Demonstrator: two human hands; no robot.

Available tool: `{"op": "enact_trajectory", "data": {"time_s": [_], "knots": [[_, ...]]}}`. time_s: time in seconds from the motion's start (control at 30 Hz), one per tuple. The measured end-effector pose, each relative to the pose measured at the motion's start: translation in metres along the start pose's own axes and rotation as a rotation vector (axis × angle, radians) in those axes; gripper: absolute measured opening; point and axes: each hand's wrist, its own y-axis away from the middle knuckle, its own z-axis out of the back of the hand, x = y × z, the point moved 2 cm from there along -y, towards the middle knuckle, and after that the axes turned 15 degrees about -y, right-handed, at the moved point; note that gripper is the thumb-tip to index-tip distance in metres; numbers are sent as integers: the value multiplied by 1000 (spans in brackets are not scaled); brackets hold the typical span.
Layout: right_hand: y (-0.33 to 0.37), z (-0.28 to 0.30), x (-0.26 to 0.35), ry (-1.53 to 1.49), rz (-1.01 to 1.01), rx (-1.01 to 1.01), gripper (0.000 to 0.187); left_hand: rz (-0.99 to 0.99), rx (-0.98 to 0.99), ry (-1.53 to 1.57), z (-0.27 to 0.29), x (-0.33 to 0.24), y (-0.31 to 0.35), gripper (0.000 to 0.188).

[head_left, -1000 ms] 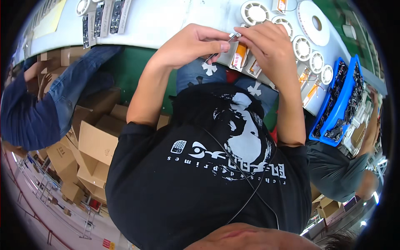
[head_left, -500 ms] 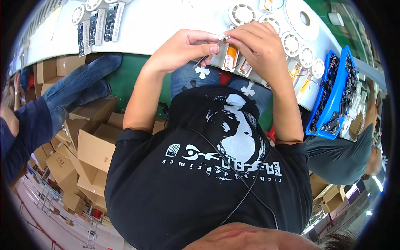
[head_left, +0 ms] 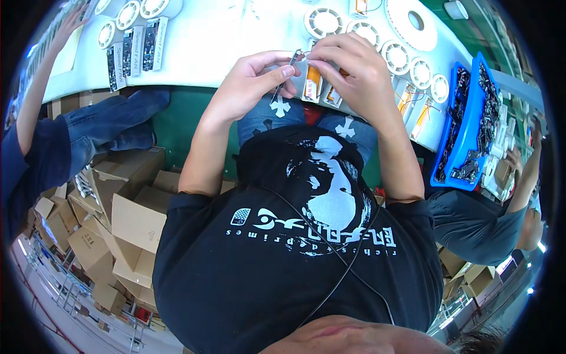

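Between thumb and fingers, my left hand (head_left: 254, 82) holds a thin, narrow circuit board (head_left: 292, 59), tilted above the near edge of the table. My right hand (head_left: 352, 64) is closed in a pinch beside the board's upper end, at what looks like a thin wire; its fingers partly hide it. Just beneath my hands lies a white handheld fan casing (head_left: 311, 82) with an orange battery in it. More casings with orange batteries (head_left: 407, 100) and round slotted fan heads (head_left: 395, 57) lie to the right.
At the far left are several white fans (head_left: 154, 44) with dark boards. Blue bins (head_left: 470, 127) of dark boards stand right. Cardboard boxes (head_left: 138, 218) crowd the floor at left. Co-workers sit on both sides; one's arm (head_left: 44, 71) reaches over the table's left end.
The board has turned more upright in my left hand. My right fingers have shifted slightly away from its end. At far left, a co-worker's arm has come over the table.
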Motion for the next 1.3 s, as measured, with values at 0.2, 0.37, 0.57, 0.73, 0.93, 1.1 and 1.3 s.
{"op": "enact_trajectory", "data": {"time_s": [0.2,0.37,0.57,0.73,0.93,1.1,1.3], "knots": [[0,-2,1,-21,-20,-4,16,-4,-21,26,-2,4,0,37],[0,-6,0,61,51,-9,17,-17,-7,20,-2,2,1,34],[-4,-11,7,152,-55,43,17,-32,-66,-12,-6,2,5,29],[-5,-14,8,219,-12,40,16,-17,-37,-8,-3,4,2,35],[0,-15,2,215,-13,-15,16,-108,-83,-29,-5,1,0,35],[-1,-18,5,254,-27,-34,15,-139,-104,-73,-9,4,1,35],[-5,-19,9,320,15,-10,12,-91,-94,-72,-7,3,4,35]]}}
